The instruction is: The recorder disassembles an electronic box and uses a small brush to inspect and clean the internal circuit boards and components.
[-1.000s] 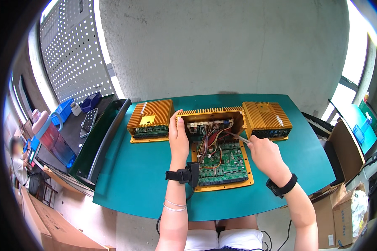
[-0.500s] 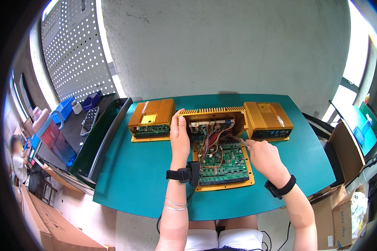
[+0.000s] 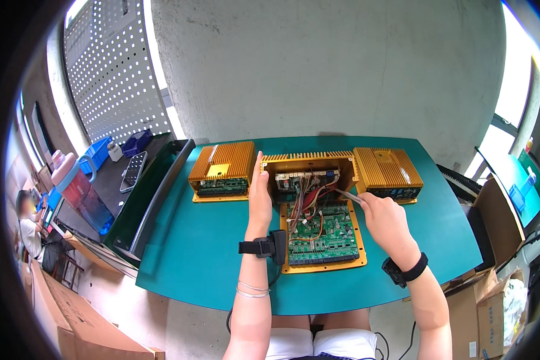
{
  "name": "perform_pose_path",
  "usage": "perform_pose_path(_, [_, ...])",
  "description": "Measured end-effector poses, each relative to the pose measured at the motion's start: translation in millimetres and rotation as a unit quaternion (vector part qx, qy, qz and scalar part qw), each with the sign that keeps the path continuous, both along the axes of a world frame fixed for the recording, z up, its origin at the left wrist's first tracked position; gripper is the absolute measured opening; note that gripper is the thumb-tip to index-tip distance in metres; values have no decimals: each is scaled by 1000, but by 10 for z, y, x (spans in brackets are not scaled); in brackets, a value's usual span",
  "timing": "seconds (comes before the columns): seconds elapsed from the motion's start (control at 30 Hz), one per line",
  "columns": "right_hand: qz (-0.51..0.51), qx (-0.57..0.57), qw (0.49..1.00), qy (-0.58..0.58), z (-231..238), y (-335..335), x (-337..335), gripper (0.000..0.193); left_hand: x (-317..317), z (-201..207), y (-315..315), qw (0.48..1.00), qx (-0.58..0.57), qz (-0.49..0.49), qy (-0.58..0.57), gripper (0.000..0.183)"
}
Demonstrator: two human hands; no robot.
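Observation:
An opened gold finned metal case point(image 3: 309, 161) stands on its side at the middle of the table. My left hand point(image 3: 260, 201) lies flat against its left wall, fingers stretched out. Between the fingers of my right hand point(image 3: 385, 217) are slim metal tweezers point(image 3: 350, 196). They point left into the case, their tips among the red and dark wires point(image 3: 311, 197). Those wires run from the case down to a green circuit board point(image 3: 327, 234) on a gold base plate point(image 3: 324, 268) lying in front. Exactly what the tips touch is too small to tell.
Similar gold cases flank it, one at the left point(image 3: 222, 162) and one at the right point(image 3: 388, 168), on the green table point(image 3: 204, 258). A dark side bench at the left holds a pink and blue bottle point(image 3: 81, 195), a phone point(image 3: 134, 171) and blue bins point(image 3: 137, 143). Another person sits far left.
The tweezers have drawn back slightly to the right and show more clearly. My left fingers have straightened from the case's top corner to lie flat. The view has shifted slightly.

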State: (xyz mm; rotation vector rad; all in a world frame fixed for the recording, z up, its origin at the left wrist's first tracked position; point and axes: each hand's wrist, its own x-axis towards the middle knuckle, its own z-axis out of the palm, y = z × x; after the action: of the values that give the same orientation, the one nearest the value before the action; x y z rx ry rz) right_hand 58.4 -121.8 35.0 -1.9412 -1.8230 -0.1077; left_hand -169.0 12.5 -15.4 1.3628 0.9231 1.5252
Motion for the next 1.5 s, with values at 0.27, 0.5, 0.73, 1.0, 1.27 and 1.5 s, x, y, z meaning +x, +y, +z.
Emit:
perform_pose_path(0.27, [-6,-14,1000,-6,-61,-41,36,19,28,30,21,999,37,32,6,50])
perform_pose_path(0.5, [-22,-35,999,-12,-154,-136,181,18,75,31,-2,996,67,58,6,46])
perform_pose_path(0.73, [-4,-105,994,-1,-76,-335,105,17,165,-20,-28,992,91,85,8,43])
perform_pose_path(1.0, [57,-43,996,57,-110,-190,-74,21,170,10,-79,988,106,106,25,41])
perform_pose_path(1.27, [161,-63,968,181,-40,119,-182,25,120,-91,30,988,105,105,32,42])
perform_pose_path(1.5, [167,-99,955,226,-118,240,-144,31,143,-5,-53,990,101,93,24,40])
